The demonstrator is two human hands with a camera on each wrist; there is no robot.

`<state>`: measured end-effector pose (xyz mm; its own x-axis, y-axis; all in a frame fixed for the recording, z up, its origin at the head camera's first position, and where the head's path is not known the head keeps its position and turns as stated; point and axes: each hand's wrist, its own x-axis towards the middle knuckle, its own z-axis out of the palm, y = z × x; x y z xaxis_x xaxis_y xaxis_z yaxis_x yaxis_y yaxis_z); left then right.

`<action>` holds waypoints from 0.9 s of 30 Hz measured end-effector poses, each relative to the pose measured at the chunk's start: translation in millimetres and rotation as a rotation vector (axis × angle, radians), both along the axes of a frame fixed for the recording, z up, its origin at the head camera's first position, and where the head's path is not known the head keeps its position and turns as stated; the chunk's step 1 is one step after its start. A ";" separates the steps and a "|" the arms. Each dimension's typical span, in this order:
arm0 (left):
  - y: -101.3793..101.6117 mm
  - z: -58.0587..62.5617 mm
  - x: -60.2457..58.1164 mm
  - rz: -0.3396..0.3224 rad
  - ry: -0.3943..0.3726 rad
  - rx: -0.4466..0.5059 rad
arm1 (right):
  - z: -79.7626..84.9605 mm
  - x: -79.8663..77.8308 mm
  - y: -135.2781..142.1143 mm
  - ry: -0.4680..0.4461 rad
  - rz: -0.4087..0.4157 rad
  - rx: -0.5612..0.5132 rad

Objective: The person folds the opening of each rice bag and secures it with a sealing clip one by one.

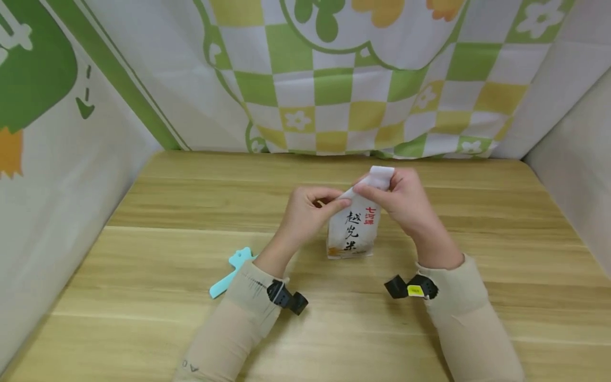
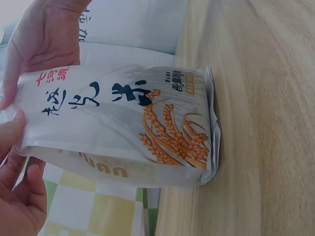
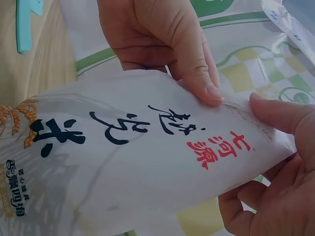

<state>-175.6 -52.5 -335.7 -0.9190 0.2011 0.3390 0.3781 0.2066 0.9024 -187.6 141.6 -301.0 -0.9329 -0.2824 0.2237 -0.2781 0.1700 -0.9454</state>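
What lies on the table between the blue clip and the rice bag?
In the head view, only the left hand's wrist and sleeved forearm cross above the table between the blue clip and the rice bag; nothing else lies there.

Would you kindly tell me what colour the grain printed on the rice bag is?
Orange, on the white rice bag; clearest in the left wrist view.

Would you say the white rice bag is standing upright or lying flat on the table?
Upright: the rice bag stands on its base on the table, both hands pinching its top.
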 end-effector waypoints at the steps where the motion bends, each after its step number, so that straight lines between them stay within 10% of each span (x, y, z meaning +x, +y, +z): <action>1: -0.4 -0.5 0.2 0.002 0.000 -0.008 | -0.9 0.0 -0.8 0.004 -0.005 -0.009; 27: 3.2 -4.2 2.0 0.018 0.138 -0.021 | -2.3 0.4 -1.7 0.029 -0.038 -0.120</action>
